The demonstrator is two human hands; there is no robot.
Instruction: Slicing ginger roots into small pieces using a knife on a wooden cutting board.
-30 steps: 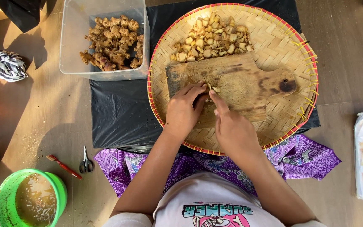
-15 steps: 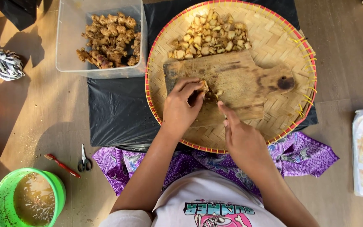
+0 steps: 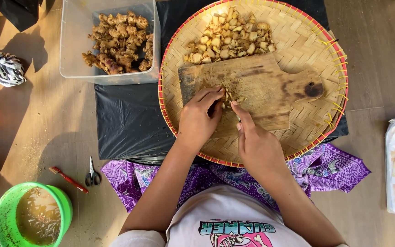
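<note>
a wooden floor is seen from above, with a person seated at the bottom edge. a round woven bamboo tray with a red and yellow rim is laid on a black plastic sheet. a worn wooden cutting board with a handle pointing right is set inside the tray. the left hand is curled over a small piece of ginger at the middle of the board, the piece being pinned down by the fingertips. the right hand is closed around something thin, just beside the ginger, with the forefinger stretched forward; what is gripped is mostly hidden and cannot be told for certain. a heap of cut ginger pieces is gathered at the far side of the tray, touching the board's far edge. a clear plastic tub holding whole ginger roots is placed to the left of the tray. nearer the person, small scissors and a red toothbrush are laid side by side, and a green bucket of murky water is set in the lower left corner. a purple patterned cloth is spread under the arms.
</note>
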